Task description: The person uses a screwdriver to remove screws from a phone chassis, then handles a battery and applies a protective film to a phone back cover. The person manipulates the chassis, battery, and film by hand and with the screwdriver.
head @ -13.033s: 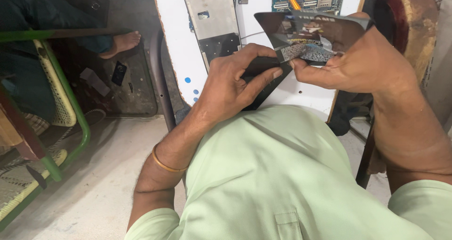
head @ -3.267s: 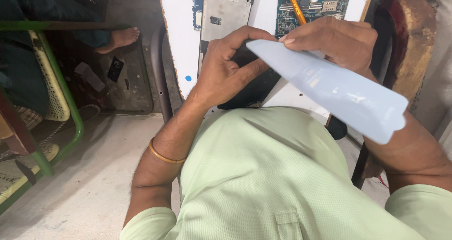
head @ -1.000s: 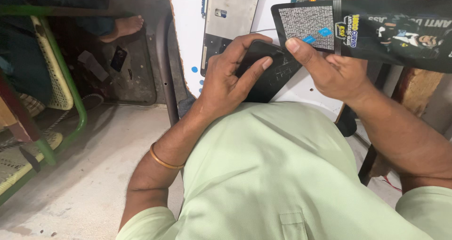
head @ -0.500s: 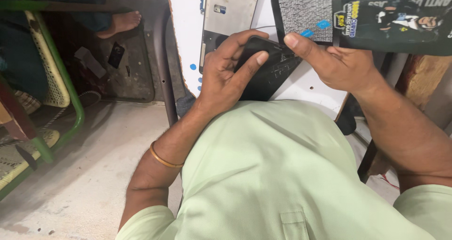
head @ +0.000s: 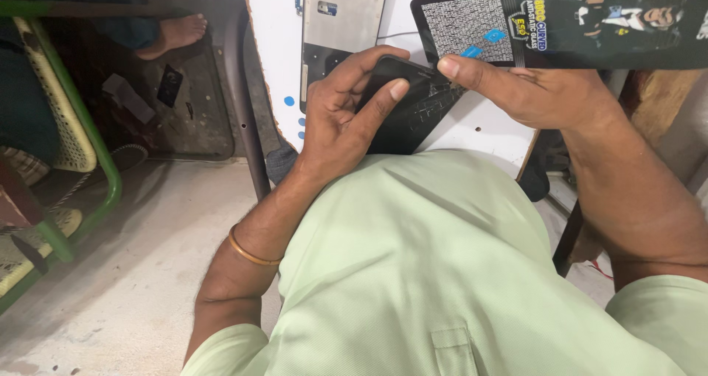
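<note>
My left hand (head: 346, 118) grips a black phone (head: 413, 114) against my stomach, fingers curled over its top edge and index finger lying across its glass. My right hand (head: 531, 88) touches the phone's upper right corner with the thumb tip; whether it grips anything I cannot tell. Just above the thumb lies a dark flat screen-protector packet (head: 560, 18) with a patterned grey panel and blue tabs, on the white tabletop (head: 273, 44). A gold bangle (head: 247, 249) circles my left wrist.
An opened phone chassis (head: 343, 15) lies on the white table beyond my left hand. A green metal chair frame (head: 88, 147) stands at left. Another person's bare foot (head: 173, 33) rests on a dark mat at top left. Concrete floor spreads below.
The view has shifted slightly; the packet now sits nearer the top edge. My left index finger has slid across the phone's glass. My right thumb stays at the phone's corner.
</note>
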